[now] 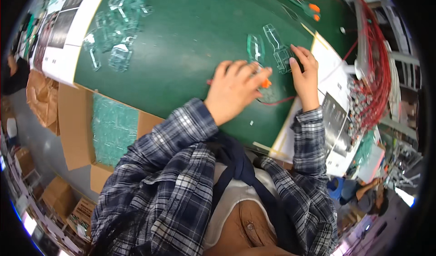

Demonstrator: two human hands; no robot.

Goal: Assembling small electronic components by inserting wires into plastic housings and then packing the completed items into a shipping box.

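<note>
Green matting (181, 42) covered our bench, cartons at left and red wire bundles (379, 51) at right. We seemed mid-assembly: our left hand (234, 90) pinched an orange connector (265, 82) on its red lead, while our right hand (305, 74) pressed open fingers on a clear plastic piece (278, 47); joining them probably needed careful alignment.

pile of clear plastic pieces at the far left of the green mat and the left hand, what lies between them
In the head view, only bare green mat lies between the pile of clear plastic pieces and the left hand.
</note>
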